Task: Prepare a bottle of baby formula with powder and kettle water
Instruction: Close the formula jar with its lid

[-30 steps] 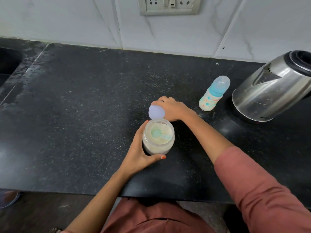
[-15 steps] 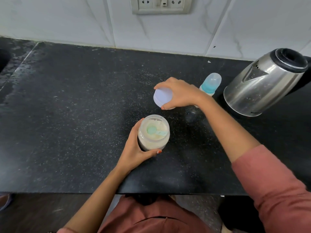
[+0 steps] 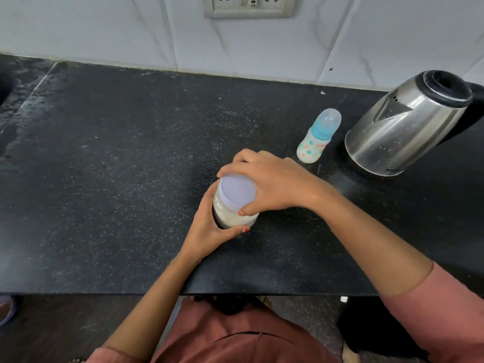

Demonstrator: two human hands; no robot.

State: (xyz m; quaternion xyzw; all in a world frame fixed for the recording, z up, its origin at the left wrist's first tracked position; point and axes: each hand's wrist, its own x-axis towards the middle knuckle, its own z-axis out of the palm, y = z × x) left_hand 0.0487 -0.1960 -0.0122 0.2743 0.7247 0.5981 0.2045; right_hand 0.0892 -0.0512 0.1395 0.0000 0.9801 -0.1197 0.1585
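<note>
A clear jar of pale formula powder [image 3: 233,218] stands on the black counter [image 3: 117,179] near its front edge. My left hand [image 3: 209,229] wraps around the jar's left side. My right hand [image 3: 269,184] grips the pale lilac lid [image 3: 237,191], which sits on the jar's mouth; the scoop inside is hidden. A small baby bottle [image 3: 315,141] with a teal collar and clear cap stands to the right, behind my right hand. A steel electric kettle [image 3: 403,129] with a black lid stands just right of the bottle.
A white tiled wall with a socket panel [image 3: 247,6] runs along the back of the counter. A seam [image 3: 34,90] crosses the counter at far left. The counter's front edge [image 3: 235,294] is close to my body.
My right hand lifted the lid off the counter behind the jar, carried it over, and set it on the jar's mouth. My left hand kept its hold on the jar.
</note>
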